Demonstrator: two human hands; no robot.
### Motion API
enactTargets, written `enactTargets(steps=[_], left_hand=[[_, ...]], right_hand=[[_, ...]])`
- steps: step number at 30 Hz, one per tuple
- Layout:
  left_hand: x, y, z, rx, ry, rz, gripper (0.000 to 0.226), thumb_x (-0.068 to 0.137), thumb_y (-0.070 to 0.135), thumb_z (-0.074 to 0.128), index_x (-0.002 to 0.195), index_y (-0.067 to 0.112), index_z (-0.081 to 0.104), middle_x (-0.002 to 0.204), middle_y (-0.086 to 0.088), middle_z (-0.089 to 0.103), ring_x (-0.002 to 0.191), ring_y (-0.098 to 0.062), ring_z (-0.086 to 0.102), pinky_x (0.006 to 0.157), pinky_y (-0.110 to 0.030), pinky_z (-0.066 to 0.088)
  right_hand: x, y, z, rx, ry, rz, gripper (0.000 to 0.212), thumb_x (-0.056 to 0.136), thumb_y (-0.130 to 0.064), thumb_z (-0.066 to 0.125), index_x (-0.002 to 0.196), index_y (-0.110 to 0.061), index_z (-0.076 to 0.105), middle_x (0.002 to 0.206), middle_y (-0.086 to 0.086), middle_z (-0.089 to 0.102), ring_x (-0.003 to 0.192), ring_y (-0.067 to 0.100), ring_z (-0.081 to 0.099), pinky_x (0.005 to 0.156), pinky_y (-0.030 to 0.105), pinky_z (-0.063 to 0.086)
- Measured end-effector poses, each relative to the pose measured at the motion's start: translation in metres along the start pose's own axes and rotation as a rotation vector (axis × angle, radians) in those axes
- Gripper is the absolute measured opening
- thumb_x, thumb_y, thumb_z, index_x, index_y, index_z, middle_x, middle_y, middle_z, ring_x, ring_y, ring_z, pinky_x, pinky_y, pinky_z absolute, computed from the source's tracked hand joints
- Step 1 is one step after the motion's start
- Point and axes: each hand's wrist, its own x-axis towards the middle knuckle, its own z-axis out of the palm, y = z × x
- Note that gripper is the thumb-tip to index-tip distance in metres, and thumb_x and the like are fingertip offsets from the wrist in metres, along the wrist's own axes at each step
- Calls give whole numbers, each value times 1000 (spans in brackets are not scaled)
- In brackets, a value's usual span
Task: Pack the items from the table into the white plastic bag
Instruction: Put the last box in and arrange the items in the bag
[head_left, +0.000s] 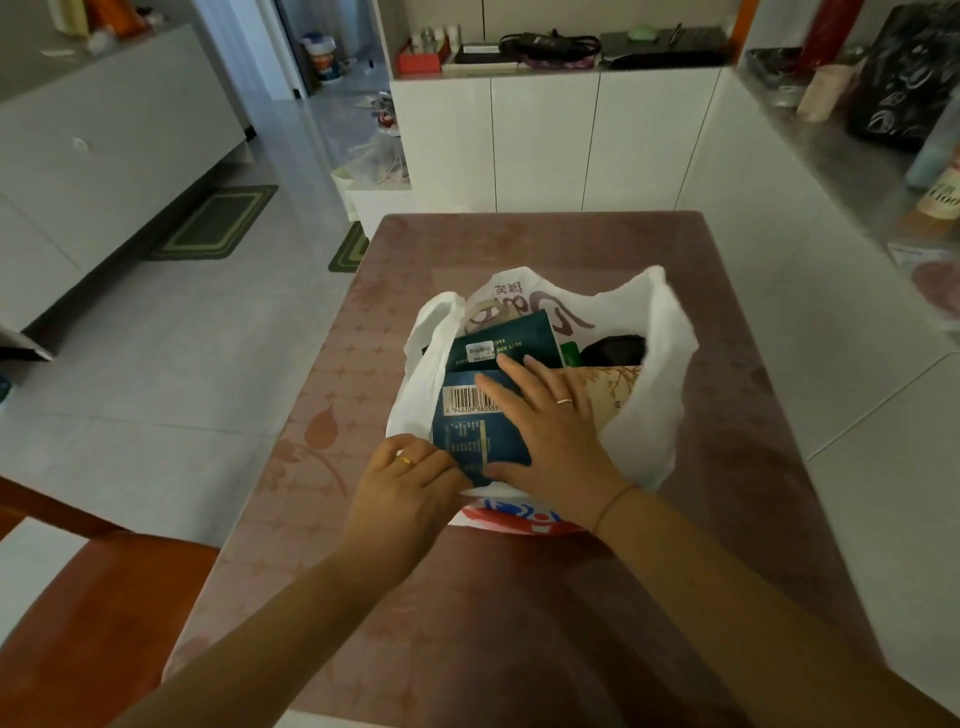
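We are pressing our flat right hand (545, 421) on the blue packet (470, 431) inside the white bag (660, 374); our left hand (402, 483) is pinching the packet's corner.

The left hand's fingers (451, 464) disappear behind the blue packet (470, 434); the grip is unclear.

Bare arms, rings, thin bracelet

Green mats (215, 223) lie on the floor, far left. White cabinets (550, 140) stand at the far side, a black bag (906, 78) far right.
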Motion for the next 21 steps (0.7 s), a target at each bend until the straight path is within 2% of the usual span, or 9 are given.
enactTargets(steps=[2,5,8,11,13,15,17,19,21], left_hand=[[4,-3,-2,-27,32,-1,14,67,26,80,72,16,71,71,0,68,66,-20,64,82,-31,43],[10,-7,-3,-43,20,30,16,69,28,77,71,14,70,71,-1,68,66,-20,64,83,-32,45],[14,-6,1,-79,6,22,18,73,30,73,69,13,68,70,-1,68,66,-21,64,83,-32,44],[18,-10,4,-164,25,-78,31,82,36,55,69,13,70,69,-2,68,66,-23,65,81,-31,38],[20,-14,2,-219,101,-156,32,81,39,55,74,12,72,75,-3,69,73,-25,65,79,-34,41],[22,-17,1,-233,220,-326,37,79,45,60,90,12,70,91,-8,66,86,-26,60,79,-38,45],[29,-20,-2,-261,283,-585,59,73,60,63,114,17,59,112,-9,57,104,-25,50,88,-40,42],[41,-22,-2,-359,241,-762,79,65,68,62,127,23,44,127,-5,46,117,-22,44,96,-41,37],[53,-22,0,-451,186,-816,74,66,68,61,124,27,43,126,1,45,118,-18,42,98,-42,38]], right_hand=[[7,1,11,-44,9,19,90,74,-54,66,147,-34,18,154,-2,23,142,23,16,115,46,2],[5,4,21,-23,15,4,78,70,-42,73,139,-31,37,138,1,43,128,27,36,108,46,19],[3,12,21,-58,-91,11,73,72,-31,74,135,-32,36,136,0,39,127,26,33,107,44,23],[10,8,12,-58,-143,12,72,77,-28,69,139,-31,31,142,-2,33,132,24,27,110,41,20],[8,2,0,70,-143,-2,70,81,-27,67,141,-27,32,147,-2,31,137,21,25,115,40,18],[-4,1,-13,316,16,-18,59,83,-27,66,137,-21,43,146,0,36,135,15,31,113,37,31],[-19,8,-23,321,422,-4,48,83,-29,64,128,-17,53,138,3,44,128,13,38,105,35,41],[-28,19,-30,233,730,234,55,78,-34,68,128,-18,49,136,5,42,126,20,40,102,42,43],[-28,32,-38,247,747,579,83,70,-39,75,139,-19,35,144,8,35,131,26,33,103,52,39]])
